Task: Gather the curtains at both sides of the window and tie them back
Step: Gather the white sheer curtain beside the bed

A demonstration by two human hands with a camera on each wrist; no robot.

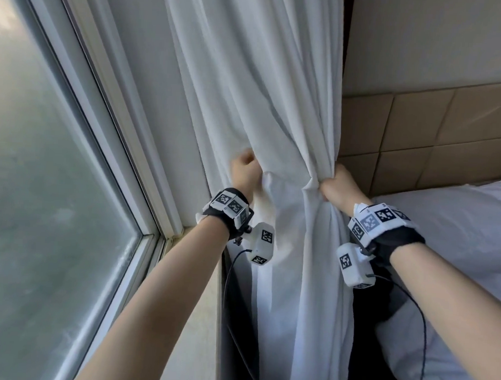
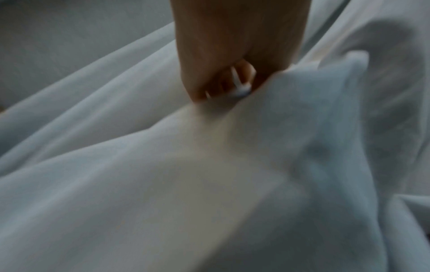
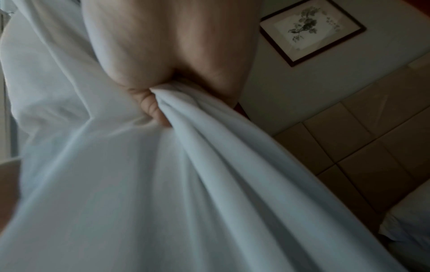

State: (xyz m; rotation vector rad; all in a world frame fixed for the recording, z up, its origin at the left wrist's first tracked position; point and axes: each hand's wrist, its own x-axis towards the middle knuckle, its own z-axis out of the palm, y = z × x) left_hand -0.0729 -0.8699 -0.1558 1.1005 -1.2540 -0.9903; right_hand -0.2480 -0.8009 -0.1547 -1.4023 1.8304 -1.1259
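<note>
Fingers [image 3: 151, 108] of the right hand [image 1: 340, 185] are curled tight round a bunched fold of the white curtain [image 1: 261, 104], on the curtain's right edge, next to the wall. Right wrist view shows the cloth fanning out in pleats from that fist. Left hand [image 1: 244, 172] is also closed in a fist, on the curtain's left edge by the window frame [image 1: 125, 132]; in the left wrist view its fingers [image 2: 223, 82] are curled w/ a bit of white pinched between them, pic is blurred so can't tell exactly what that bit is, but the curtain cloth gathers right at the fist. Both hands sit at approx the same height, apart, w/ a slack span of curtain between them. Curtain hangs from above, right side of the window glass [image 1: 41, 209], and drops past both wrists toward the floor. Each wrist carries a black band w/ marker tags & a small white camera block. To the right: tan padded headboard panels [image 1: 432, 134], a white pillow [image 1: 457, 227] on the bed. Framed botanical print [image 3: 311, 31] on the wall in the right wrist view.
</note>
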